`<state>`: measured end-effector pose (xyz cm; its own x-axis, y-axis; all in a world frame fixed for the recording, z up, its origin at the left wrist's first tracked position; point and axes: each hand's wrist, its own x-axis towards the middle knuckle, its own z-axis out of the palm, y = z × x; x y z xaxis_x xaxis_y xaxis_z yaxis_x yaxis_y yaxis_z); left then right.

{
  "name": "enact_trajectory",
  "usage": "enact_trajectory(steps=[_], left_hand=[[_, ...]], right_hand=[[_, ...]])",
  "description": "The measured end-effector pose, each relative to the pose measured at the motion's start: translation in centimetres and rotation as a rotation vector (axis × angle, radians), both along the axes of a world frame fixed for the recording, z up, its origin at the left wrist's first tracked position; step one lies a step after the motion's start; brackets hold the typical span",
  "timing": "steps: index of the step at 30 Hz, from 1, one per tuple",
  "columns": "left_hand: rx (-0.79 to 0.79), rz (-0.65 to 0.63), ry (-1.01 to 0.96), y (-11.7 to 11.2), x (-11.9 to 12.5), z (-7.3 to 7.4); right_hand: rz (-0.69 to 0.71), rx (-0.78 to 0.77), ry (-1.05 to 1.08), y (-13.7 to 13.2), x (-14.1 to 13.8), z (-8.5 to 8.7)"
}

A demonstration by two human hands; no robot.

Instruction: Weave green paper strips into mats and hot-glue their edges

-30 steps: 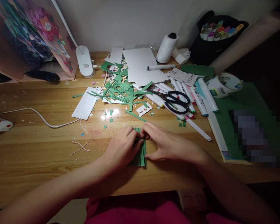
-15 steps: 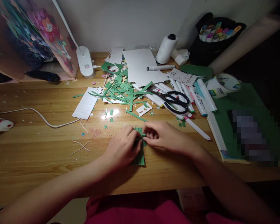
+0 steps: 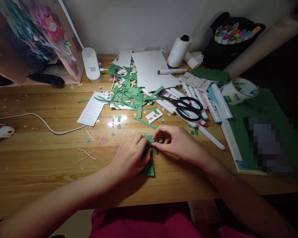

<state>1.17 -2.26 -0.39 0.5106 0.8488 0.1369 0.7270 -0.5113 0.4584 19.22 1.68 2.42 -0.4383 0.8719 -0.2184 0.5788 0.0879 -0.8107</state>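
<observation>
A piece of green paper (image 3: 149, 170) cut into lengthwise strips lies on the table close to me, partly hidden under my hands. My left hand (image 3: 132, 152) is closed on it from the left, its fingers bent over the paper's middle. From the right, my right hand (image 3: 170, 140) pinches a narrow green paper strip (image 3: 155, 151) between thumb and forefinger, right beside the left fingertips. Part of that strip slants out below the right fingers. Where strip and paper cross is hidden by the fingers.
Beyond my hands lie green paper scraps (image 3: 129, 89), black-handled scissors (image 3: 188, 107) and several markers (image 3: 213, 109). A white card (image 3: 90, 109) is at left, near a white cable (image 3: 52, 130). At right are a tape roll (image 3: 238, 92) and a blurred dark object (image 3: 272, 145) on a green board (image 3: 240, 132).
My right hand has shifted slightly, its fingers curling differently at the strip. The strip's lower end now slants further right. My left hand stays in place.
</observation>
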Motion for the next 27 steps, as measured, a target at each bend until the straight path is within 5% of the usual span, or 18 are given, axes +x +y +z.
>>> enact_trajectory(steps=[9,19,27], left_hand=[[0.003,-0.001,0.01,-0.1,0.0,0.0],[-0.107,-0.017,-0.008,-0.2,-0.1,0.6],[-0.133,-0.066,-0.066,0.1,-0.4,1.1]], right_hand=[[-0.06,-0.083,0.088,0.0,0.0,-0.2],[-0.145,-0.37,0.25,0.2,0.2,0.3],[-0.087,-0.199,0.212,0.2,0.2,0.6]])
